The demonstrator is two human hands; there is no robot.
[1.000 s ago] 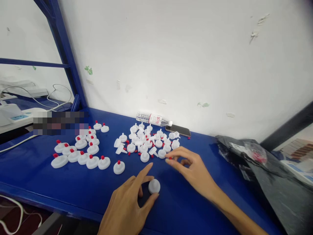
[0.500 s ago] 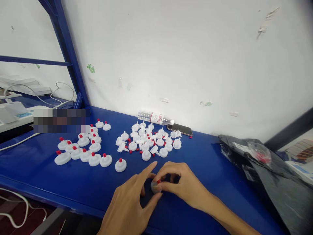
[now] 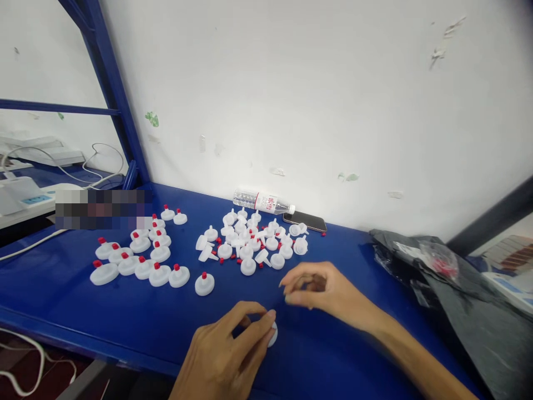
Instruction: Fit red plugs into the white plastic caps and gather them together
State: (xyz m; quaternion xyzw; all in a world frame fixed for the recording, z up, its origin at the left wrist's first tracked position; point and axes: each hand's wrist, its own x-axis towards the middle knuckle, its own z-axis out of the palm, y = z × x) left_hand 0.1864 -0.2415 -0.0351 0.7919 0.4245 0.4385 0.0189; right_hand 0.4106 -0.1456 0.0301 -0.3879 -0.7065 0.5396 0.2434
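My left hand [image 3: 227,355] is curled around a white plastic cap [image 3: 272,334] near the front edge of the blue table [image 3: 358,272], thumb and forefinger pinching it. My right hand [image 3: 318,291] hovers just above and right of it, fingers bent and loosely pinched; I cannot make out anything in them. Behind the hands lies a loose pile of white caps with small red plugs [image 3: 254,239] scattered among them. To the left stands a group of white caps with red tips fitted [image 3: 139,258], one more [image 3: 204,283] set slightly apart.
A water bottle [image 3: 262,201] lies on its side against the white wall, with a phone [image 3: 303,221] beside it. A black plastic bag [image 3: 437,278] covers the table's right end. Blue shelf posts and white cables stand at the left.
My right hand brought a red plug from the pile to the cap in my left hand, then lifted away to the right. My left hand has closed tighter on the cap.
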